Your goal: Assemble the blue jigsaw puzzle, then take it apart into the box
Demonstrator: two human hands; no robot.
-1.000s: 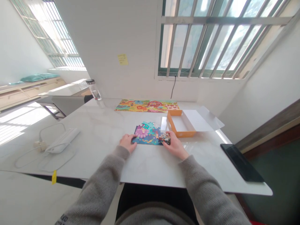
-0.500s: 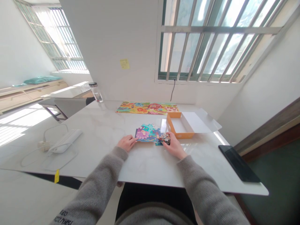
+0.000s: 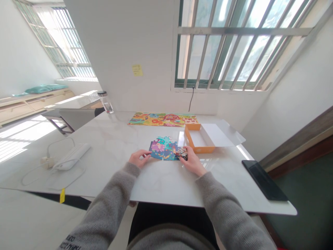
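Against the frame half a second earlier, the left section of the jigsaw puzzle (image 3: 161,149) sits lower: the step along the near edge is gone, leaving a small notch (image 3: 162,159). The left hand's (image 3: 138,158) thumb and forefinger, previously together, now stand apart at the puzzle's left side.

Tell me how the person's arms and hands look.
The left sleeve and right sleeve are long, grey and knitted, reaching the wrists. Dark lettering, too unclear to read, marks the left one. The left hand and right hand wear no gloves.
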